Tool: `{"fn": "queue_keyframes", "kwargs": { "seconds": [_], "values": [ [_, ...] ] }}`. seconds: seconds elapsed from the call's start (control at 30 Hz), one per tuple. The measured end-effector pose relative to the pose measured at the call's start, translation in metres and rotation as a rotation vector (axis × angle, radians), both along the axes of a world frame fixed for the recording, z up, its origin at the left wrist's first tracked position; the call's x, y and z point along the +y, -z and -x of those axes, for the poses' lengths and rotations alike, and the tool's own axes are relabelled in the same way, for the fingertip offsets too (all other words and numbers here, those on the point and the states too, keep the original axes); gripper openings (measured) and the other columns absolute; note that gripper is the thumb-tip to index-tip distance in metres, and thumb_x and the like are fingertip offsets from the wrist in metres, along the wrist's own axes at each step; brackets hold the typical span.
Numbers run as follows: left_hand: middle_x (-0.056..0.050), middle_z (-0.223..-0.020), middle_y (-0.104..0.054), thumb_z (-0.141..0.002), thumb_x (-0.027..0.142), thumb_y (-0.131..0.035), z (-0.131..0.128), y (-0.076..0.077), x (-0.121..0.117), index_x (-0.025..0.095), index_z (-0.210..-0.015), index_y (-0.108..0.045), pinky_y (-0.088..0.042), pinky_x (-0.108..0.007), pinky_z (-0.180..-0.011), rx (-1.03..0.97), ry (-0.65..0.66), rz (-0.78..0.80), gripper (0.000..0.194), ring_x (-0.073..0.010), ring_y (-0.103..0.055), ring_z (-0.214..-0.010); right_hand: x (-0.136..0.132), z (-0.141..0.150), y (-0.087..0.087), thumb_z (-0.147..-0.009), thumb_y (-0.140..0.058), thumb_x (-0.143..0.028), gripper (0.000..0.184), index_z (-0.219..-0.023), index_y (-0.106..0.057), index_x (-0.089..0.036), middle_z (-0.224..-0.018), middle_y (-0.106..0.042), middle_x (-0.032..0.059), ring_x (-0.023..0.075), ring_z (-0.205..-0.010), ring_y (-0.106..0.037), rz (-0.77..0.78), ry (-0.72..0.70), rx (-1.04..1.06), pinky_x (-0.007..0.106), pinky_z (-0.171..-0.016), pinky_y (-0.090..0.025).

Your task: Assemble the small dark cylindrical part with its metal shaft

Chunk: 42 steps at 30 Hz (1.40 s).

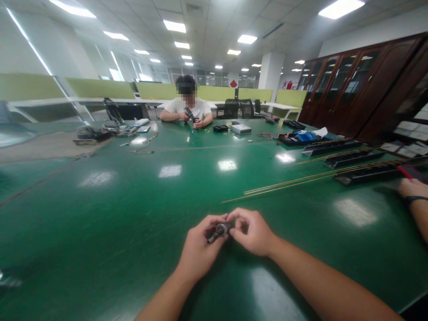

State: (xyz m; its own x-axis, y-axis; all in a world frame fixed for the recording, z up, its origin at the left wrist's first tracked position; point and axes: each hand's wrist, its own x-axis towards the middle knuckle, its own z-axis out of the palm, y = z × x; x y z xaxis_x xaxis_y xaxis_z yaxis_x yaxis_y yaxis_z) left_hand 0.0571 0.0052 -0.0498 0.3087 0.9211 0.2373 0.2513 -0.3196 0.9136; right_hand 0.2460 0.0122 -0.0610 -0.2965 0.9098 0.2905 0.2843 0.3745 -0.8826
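A small dark metal part with a short shaft point(220, 230) is held just above the green table. My left hand point(199, 245) is closed round it, thumb below and fingers above, with the shaft pointing toward the lower left. On the part's right side, my right hand point(256, 234) is closed, its bent index finger and thumb gripping the edge. Its exact kind is too blurred to tell, and the fingers partly cover it.
Thin brass-coloured rods point(277, 186) lie on the green table point(133, 214), running to black channels point(354, 176). A person's hand point(413, 188) holds something red at right. Another person point(187, 107) sits opposite with a power tool. A white box point(240, 129) and cluttered parts point(96, 132) lie farther off.
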Motion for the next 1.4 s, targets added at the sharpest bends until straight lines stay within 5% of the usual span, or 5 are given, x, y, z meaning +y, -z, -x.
{"fn": "queue_keyframes", "kwargs": {
  "seconds": [0.63,0.83,1.07,1.4],
  "values": [
    [-0.005,-0.106,-0.070,-0.083,0.036,-0.070,0.0011,-0.0006,0.0035,0.023,-0.106,-0.071,-0.053,-0.032,-0.087,0.091,-0.141,-0.154,0.027,-0.0209,-0.065,-0.095,-0.0002,0.0019,-0.0034,-0.086,-0.064,-0.033,0.021,-0.095,-0.069,-0.016,-0.055,-0.052,-0.0049,0.0103,-0.049,-0.047,0.060,0.064,0.001,0.022,-0.051,-0.035],
    [-0.005,-0.106,-0.068,-0.086,0.036,-0.067,0.0042,-0.0025,0.0032,0.027,-0.113,-0.070,-0.051,-0.032,-0.088,0.153,-0.104,-0.263,0.029,-0.0208,-0.063,-0.098,0.0006,-0.0009,-0.0033,-0.082,-0.067,-0.031,0.020,-0.097,-0.066,-0.017,-0.060,-0.054,-0.0046,0.0106,-0.053,-0.048,0.013,0.080,0.009,0.022,-0.054,-0.038],
    [-0.004,-0.109,-0.070,-0.080,0.037,-0.073,0.0045,0.0051,0.0024,0.026,-0.117,-0.066,-0.052,-0.032,-0.088,0.137,-0.149,-0.193,0.039,-0.0210,-0.066,-0.098,0.0001,-0.0024,-0.0044,-0.079,-0.068,-0.024,0.027,-0.105,-0.064,-0.017,-0.065,-0.057,-0.0035,0.0117,-0.058,-0.052,0.028,0.084,0.075,0.023,-0.059,-0.043],
    [-0.005,-0.104,-0.069,-0.086,0.037,-0.066,0.0015,-0.0013,0.0040,0.024,-0.106,-0.069,-0.052,-0.032,-0.087,0.135,-0.111,-0.241,0.024,-0.0207,-0.064,-0.096,-0.0002,-0.0040,-0.0084,-0.079,-0.066,-0.024,0.022,-0.100,-0.065,-0.017,-0.074,-0.065,0.0003,0.0139,-0.064,-0.058,-0.017,0.099,0.047,0.024,-0.062,-0.046]
  ]
}}
